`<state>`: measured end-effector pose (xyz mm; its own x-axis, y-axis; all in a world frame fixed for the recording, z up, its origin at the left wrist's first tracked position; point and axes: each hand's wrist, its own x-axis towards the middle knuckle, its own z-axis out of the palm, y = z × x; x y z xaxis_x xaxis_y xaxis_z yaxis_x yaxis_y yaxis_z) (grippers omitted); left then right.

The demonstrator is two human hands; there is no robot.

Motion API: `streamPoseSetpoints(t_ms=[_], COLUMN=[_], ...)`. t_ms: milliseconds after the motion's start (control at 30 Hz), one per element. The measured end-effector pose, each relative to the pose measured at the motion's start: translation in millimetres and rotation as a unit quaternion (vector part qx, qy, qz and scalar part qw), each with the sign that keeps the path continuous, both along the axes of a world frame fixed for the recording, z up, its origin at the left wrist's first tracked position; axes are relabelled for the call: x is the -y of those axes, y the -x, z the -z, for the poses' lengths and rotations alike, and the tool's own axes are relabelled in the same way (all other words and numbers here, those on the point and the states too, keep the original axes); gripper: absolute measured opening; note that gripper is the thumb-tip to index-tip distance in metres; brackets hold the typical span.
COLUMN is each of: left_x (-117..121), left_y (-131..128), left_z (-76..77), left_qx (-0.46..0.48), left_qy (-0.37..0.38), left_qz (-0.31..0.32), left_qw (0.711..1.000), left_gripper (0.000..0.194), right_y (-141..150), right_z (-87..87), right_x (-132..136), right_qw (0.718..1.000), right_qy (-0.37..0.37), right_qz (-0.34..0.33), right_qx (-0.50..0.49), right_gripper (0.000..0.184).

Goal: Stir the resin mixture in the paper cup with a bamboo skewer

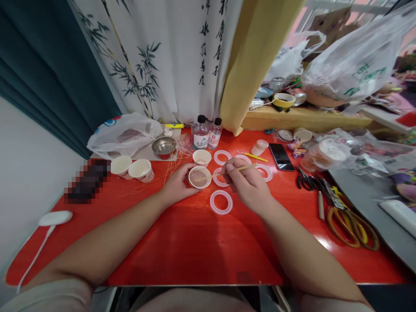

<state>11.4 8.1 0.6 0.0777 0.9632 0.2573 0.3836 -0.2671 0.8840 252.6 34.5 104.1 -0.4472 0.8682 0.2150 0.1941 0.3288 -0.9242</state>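
My left hand is wrapped round a paper cup with cloudy pinkish liquid inside. In my right hand is a thin wooden stick, pinched between thumb and fingers, its far end down in the cup. A second paper cup stands just behind the held one. Several translucent pink ring moulds lie around and under my right hand, which partly hides some of them. Behind the cups stand two clear bottles with black caps, one labelled A and one labelled B.
Two more paper cups, a steel bowl and a plastic bag sit at the left. To the right are a small jar, yellow tweezers, a phone and large scissors on the red table.
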Motion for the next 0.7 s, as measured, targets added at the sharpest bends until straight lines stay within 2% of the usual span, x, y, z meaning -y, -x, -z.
streamPoseSetpoints(t_ms=[267,433,700], left_x=[-1.3,-1.3,-2.4], left_y=[1.2,0.8,1.2], left_z=[2.4,2.4,4.2], left_qx=[0.022,0.024,0.031], left_qy=[0.008,-0.001,0.003], left_qz=[0.009,0.010,0.011], left_qw=[1.000,1.000,0.999], left_gripper=[0.070,0.069,0.070], right_y=[0.0,0.5,0.5], right_z=[-0.5,-1.0,1.0], right_x=[0.6,1.9,1.6], right_qw=[0.999,0.999,1.000], right_qy=[-0.021,-0.033,-0.016], right_qz=[0.019,0.004,0.009], right_qx=[0.022,0.030,0.015], right_gripper=[0.030,0.031,0.031])
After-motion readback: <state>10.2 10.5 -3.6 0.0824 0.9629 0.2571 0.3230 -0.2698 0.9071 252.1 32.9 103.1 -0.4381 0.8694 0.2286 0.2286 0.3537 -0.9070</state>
